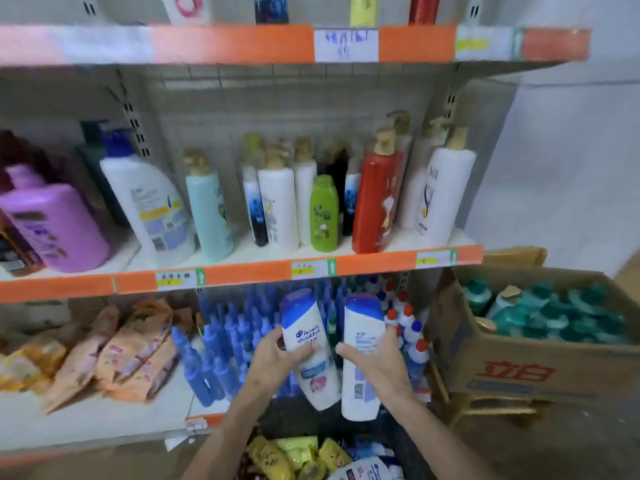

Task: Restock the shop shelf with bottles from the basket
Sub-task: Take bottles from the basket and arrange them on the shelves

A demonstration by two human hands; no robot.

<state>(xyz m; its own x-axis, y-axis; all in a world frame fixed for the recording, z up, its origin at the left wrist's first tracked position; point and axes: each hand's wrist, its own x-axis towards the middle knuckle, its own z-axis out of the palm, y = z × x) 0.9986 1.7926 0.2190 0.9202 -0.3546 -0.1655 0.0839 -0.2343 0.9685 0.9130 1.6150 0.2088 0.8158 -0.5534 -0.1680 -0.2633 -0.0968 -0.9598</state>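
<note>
From the head camera I see my left hand (pixel 273 362) wrapped round a white, blue-capped bottle (pixel 304 317), thumb across its front label. The bottle leans, cap up and to the left. My right hand (pixel 381 362) grips a second bottle (pixel 362 327), nearly upright, with its barcode side towards me. The two bottles are just beside each other, over the basket (pixel 405 445) and in front of the blue sprays (pixel 221 341) on the lower shelf (pixel 104 424).

The dark basket sits at the bottom of the view with yellow packets (pixel 277 459) and another white bottle (pixel 367 472) in it. Orange packs (pixel 131 348) lie left of the sprays. The middle shelf (pixel 242 277) carries standing bottles, among them a purple jug (pixel 55 220), a green bottle (pixel 323 213) and a red one (pixel 375 202). On the right, an open carton (pixel 519 368) holds teal-capped bottles (pixel 554 317).
</note>
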